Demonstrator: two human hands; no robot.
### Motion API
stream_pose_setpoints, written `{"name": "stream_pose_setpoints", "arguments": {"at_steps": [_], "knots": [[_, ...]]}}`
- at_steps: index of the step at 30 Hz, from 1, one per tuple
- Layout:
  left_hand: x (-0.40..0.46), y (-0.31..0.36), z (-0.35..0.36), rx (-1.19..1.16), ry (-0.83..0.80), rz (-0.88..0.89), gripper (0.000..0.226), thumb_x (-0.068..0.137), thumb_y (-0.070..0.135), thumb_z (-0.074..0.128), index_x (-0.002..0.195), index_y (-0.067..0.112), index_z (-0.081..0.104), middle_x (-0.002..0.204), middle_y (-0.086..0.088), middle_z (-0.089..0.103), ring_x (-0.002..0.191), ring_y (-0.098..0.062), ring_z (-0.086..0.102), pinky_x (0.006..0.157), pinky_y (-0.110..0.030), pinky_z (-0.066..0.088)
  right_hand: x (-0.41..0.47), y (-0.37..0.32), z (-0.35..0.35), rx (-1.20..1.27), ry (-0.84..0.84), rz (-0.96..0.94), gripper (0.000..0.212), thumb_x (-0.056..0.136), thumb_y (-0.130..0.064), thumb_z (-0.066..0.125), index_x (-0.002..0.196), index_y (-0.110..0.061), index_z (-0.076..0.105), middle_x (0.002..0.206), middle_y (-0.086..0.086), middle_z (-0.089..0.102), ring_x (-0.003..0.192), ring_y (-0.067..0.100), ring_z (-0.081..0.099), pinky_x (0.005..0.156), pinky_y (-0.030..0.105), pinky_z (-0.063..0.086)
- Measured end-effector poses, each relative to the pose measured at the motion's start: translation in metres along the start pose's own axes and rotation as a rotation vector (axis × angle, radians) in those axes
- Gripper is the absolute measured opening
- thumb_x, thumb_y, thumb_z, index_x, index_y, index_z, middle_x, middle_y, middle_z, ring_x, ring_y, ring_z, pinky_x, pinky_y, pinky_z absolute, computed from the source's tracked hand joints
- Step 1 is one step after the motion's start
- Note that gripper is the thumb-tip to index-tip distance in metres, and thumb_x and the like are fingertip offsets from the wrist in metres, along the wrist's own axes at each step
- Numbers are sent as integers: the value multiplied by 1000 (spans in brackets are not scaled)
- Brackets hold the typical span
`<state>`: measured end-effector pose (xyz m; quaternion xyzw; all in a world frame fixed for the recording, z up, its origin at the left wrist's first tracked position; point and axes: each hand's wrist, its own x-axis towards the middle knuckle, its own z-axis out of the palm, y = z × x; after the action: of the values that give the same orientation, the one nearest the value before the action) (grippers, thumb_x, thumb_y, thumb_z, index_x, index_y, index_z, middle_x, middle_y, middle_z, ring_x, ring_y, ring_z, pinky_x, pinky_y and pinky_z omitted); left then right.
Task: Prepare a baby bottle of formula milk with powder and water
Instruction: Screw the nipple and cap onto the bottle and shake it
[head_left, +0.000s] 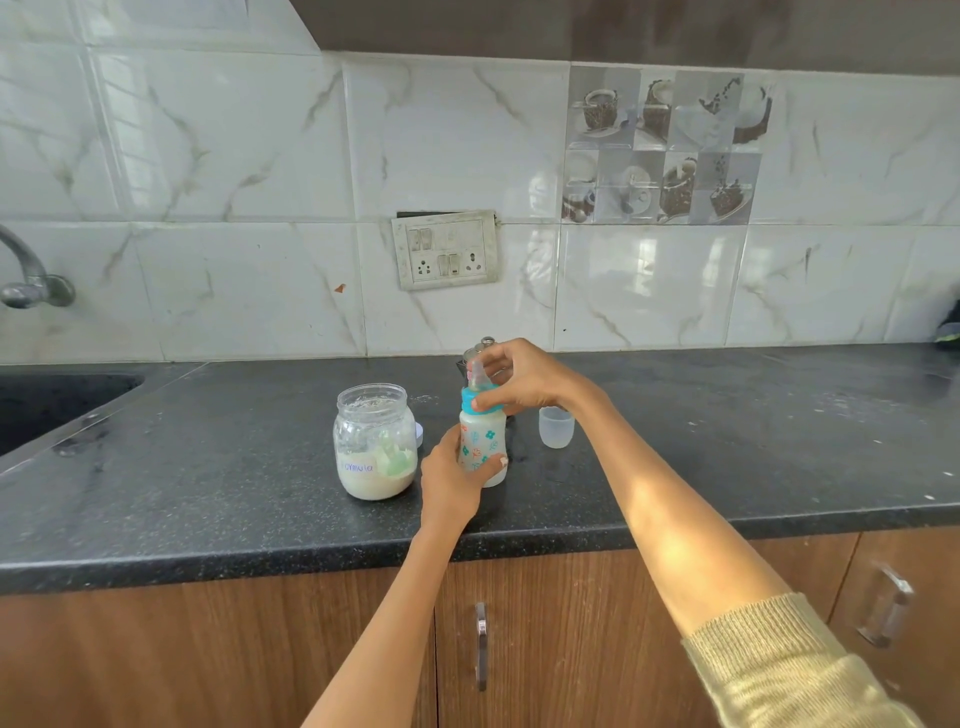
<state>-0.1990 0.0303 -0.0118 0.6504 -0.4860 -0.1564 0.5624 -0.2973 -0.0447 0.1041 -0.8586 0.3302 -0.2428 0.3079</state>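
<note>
Stood upright on the black counter (208, 493), near its front edge: the baby bottle (482, 447), milky white inside, blue collar (480, 402) and teat in place. Gripped low around the printed body by the left hand (452, 483), fingers wrapped to the far side, apparently to stop the bottle turning. Pinched at the collar from above by the right hand (524, 382), thumb and fingers curled round the ring, likely for screwing it tight or loosening it; hard to say which. Just to the left, lid off, the formula jar (375, 441), roughly a third full of powder, a pale green scoop (390, 457) propped inside. Just to the right and slightly behind, the translucent bottle cap (557, 427), mouth up. Behind the right hand, mostly hidden, a steel vessel (485, 345), probably for water. Nothing between hands and bottle; jar and cap close on either side, easy to knock with a wide elbow swing.
</note>
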Motion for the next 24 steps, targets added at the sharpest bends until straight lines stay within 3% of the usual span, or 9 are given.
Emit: {"name": "stream_pose_setpoints", "arguments": {"at_steps": [9, 12, 15, 17, 19, 21, 24], "knots": [[0, 1, 0, 17, -1, 1, 58, 78, 23, 73, 130, 12, 48, 130, -6, 57, 122, -21, 52, 101, -38, 45, -1, 5, 3, -19, 0, -18, 36, 75, -7, 70, 108, -16, 62, 98, -14, 57, 98, 13, 60, 76, 35, 59], [0, 0, 0, 14, 3, 9, 57, 78, 24, 73, 128, 13, 49, 130, -5, 58, 122, -20, 52, 99, -37, 45, 0, 7, 4, -21, 5, -11, 37, 72, -18, 75, 106, -22, 61, 105, -5, 56, 100, 16, 59, 80, 41, 58], [0, -1, 0, 11, 10, 18, 54, 77, 23, 74, 125, 13, 51, 127, -4, 59, 120, -20, 54, 98, -37, 46, -2, 10, 8, -10, 106, -16, 55, 68, -38, 81, 114, -20, 57, 106, -4, 52, 96, 9, 54, 75, 27, 52], [1, -2, 0, 0, 8, 29, 51, 77, 23, 74, 122, 13, 53, 123, -4, 62, 117, -20, 56, 97, -38, 48, -3, 12, 10, 9, 153, -14, 57, 67, -38, 83, 114, -20, 56, 101, -4, 53, 86, 4, 52, 64, 18, 44], [0, -1, 0, -3, 5, 31, 49, 77, 23, 74, 121, 14, 54, 122, -4, 62, 115, -19, 57, 96, -37, 48, -2, 15, 10, 56, 143, 8, 57, 68, -30, 83, 118, -21, 55, 101, -2, 56, 86, 6, 55, 66, 22, 50], [-1, -2, 0, -8, 2, 31, 50, 78, 21, 73, 123, 13, 52, 124, -4, 61, 117, -19, 56, 96, -34, 46, -2, 15, 8, 104, 101, 32, 58, 73, -15, 77, 126, -19, 52, 108, 0, 57, 98, 14, 58, 81, 35, 56], [-1, 0, -1, -8, 0, 32, 52, 78, 21, 73, 125, 13, 51, 126, -4, 59, 118, -19, 55, 94, -30, 44, -4, 17, 5, 167, 44, 61, 68, 77, -9, 67, 138, -24, 41, 126, 3, 51, 113, 20, 55, 92, 42, 53]]}}
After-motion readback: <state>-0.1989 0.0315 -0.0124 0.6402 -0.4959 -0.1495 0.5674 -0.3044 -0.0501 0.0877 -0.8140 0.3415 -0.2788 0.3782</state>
